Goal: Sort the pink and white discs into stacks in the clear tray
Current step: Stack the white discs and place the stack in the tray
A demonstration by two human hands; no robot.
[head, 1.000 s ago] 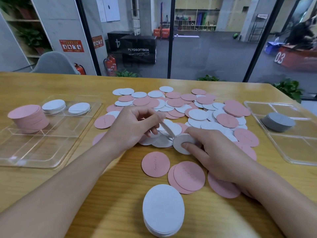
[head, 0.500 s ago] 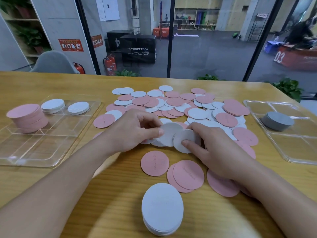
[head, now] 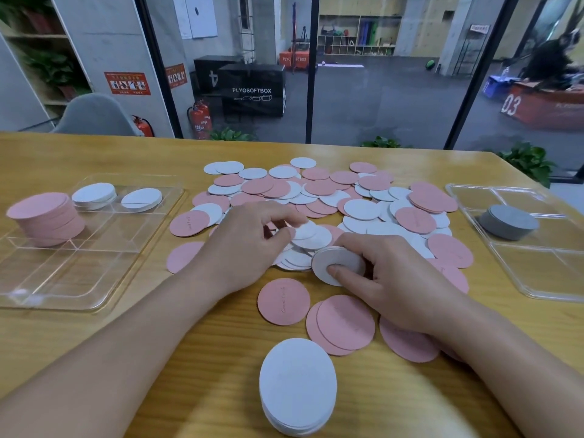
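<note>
On a wooden worktop (head: 94, 327), the right hand (head: 392, 279) pinches a small stack of white discs (head: 338, 263) at the near edge of a scattered pile of pink and white discs (head: 331, 197), while the left hand (head: 249, 248) curls its fingers around a loose white disc (head: 311, 235) just beside it. The discs look thin, light and slightly flexible, best lifted by their rims. The clear tray (head: 104, 279) on the left holds a pink stack (head: 47, 216) and two short white stacks (head: 94, 194); a second clear tray (head: 543, 273) on the right holds a grey stack (head: 508, 221).
</note>
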